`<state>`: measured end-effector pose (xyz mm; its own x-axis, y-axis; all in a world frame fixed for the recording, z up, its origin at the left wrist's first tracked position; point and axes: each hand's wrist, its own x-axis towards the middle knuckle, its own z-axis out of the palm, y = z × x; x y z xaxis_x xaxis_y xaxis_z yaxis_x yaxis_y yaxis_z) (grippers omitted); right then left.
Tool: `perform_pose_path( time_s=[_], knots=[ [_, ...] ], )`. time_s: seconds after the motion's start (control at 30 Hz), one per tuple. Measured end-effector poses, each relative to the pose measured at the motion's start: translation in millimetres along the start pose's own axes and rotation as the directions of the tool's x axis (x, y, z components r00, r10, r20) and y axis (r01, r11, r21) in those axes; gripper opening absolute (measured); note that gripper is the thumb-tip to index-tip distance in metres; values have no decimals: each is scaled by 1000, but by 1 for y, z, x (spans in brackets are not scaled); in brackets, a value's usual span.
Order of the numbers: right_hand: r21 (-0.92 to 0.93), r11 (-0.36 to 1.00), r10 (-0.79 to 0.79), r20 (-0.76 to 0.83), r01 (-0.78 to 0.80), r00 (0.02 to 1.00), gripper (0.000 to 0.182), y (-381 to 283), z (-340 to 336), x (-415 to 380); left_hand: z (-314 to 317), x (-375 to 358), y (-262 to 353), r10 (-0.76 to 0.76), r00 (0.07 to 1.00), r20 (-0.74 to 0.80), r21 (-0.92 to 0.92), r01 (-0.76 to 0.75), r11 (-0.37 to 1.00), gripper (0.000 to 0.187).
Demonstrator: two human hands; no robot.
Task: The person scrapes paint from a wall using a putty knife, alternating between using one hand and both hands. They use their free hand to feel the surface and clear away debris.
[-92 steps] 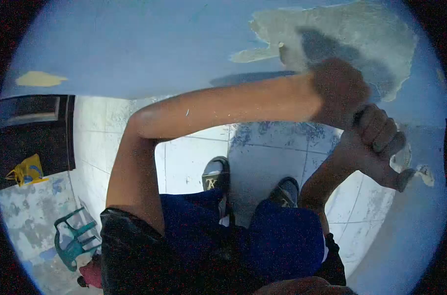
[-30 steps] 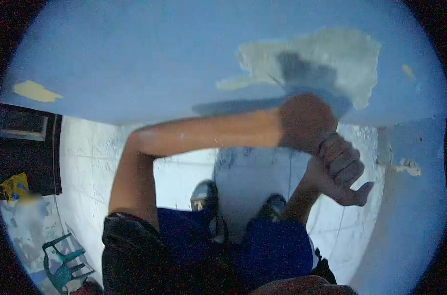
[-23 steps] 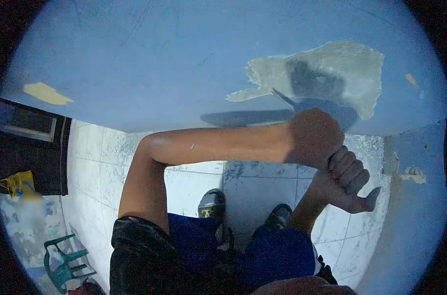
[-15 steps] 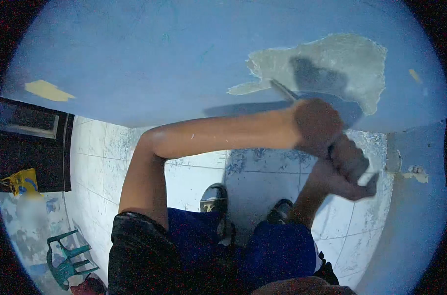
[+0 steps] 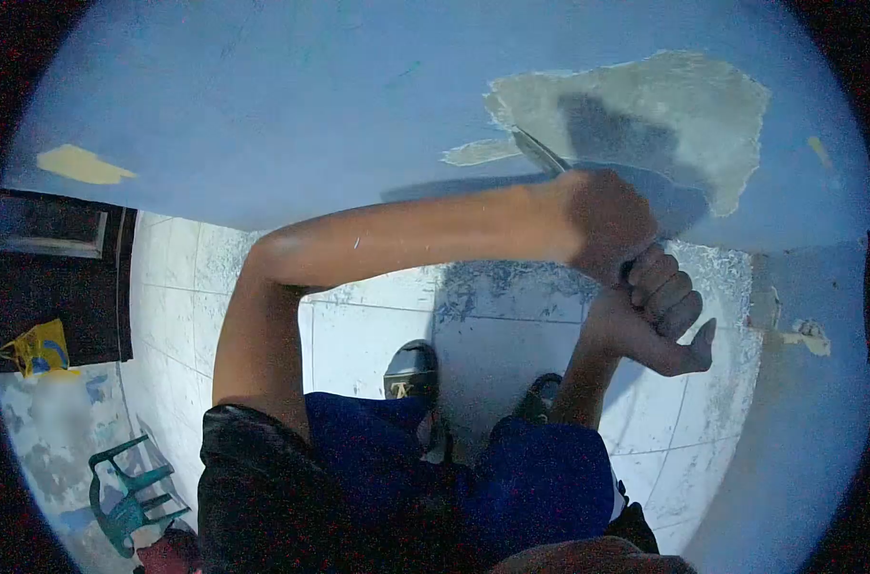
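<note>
My left hand [image 5: 612,225] is closed around a scraper, its forearm stretched across the view from the left. The scraper's thin metal blade [image 5: 540,150] sticks out up and left from this fist, over the lower left part of a bare grey patch [image 5: 712,105] on the blue wall [image 5: 291,105]. Just below, my right hand [image 5: 655,316] has its fingers curled against the dark end of the scraper's handle, with the thumb pointing outward. Most of the handle is hidden by both hands.
White floor tiles [image 5: 358,335] with scattered flakes lie below the wall. At the left are a green plastic chair [image 5: 124,507], a yellow bag [image 5: 41,346] and a dark door [image 5: 71,306]. Another wall [image 5: 817,402] with chipped paint stands at the right.
Both hands and the scraper have shifted slightly up and left in the view. The blade now shows against the lower left of the grey patch. The grip looks the same.
</note>
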<state>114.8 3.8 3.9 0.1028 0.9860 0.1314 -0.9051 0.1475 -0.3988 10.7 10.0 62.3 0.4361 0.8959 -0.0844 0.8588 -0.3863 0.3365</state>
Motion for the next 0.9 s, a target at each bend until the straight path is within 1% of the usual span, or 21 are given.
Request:
perform_pose_path(
  time_s=[0.07,0.1,0.17,0.27,0.33,0.37,0.47,0.53,0.6,0.67,0.77,0.8,0.83,0.9],
  knots=[
    [9,1000,-6,-17,6,1000,43,-12,-5,1,-2,5,-2,-2,1000,31,-1,2,1000,24],
    [33,999,-11,-29,12,1000,43,-19,-7,0,-3,6,2,55,998,-14,14,-55,998,25],
    [77,997,-13,16,11,1000,43,-31,-7,-6,1,8,14,155,982,-107,26,-153,988,27],
    [0,1000,5,32,-5,999,42,4,6,2,8,0,-23,77,995,-64,-93,-82,992,24],
    [5,998,66,59,-66,996,42,12,8,1,18,-5,-29,62,988,-141,-96,-76,992,27],
    [4,996,84,59,-85,995,42,9,8,-2,21,-6,-25,69,986,-155,-86,-83,993,27],
    [65,998,7,54,-10,999,41,-23,3,-12,15,-5,-3,123,980,-155,-1,-124,992,26],
    [41,999,-10,83,7,997,41,-13,3,-12,13,-4,-5,125,980,-154,-10,-128,992,26],
    [6,1000,-6,101,6,995,41,7,7,-6,10,-4,-11,102,989,-110,-10,-104,995,26],
    [6,1000,-12,102,11,995,41,3,6,-5,11,-2,-8,89,994,-70,1,-89,996,26],
    [42,998,-43,51,41,998,40,-23,3,-7,12,0,2,109,987,-116,57,-103,993,25],
    [53,997,-52,76,48,996,40,-26,1,-6,12,0,1,117,984,-136,56,-110,992,25],
    [56,997,-59,98,54,993,40,-19,0,-4,12,-2,-2,108,984,-143,45,-103,994,25],
    [18,999,-53,100,51,994,40,0,7,-1,12,-5,-10,80,993,-90,19,-79,997,28]
  ],
)
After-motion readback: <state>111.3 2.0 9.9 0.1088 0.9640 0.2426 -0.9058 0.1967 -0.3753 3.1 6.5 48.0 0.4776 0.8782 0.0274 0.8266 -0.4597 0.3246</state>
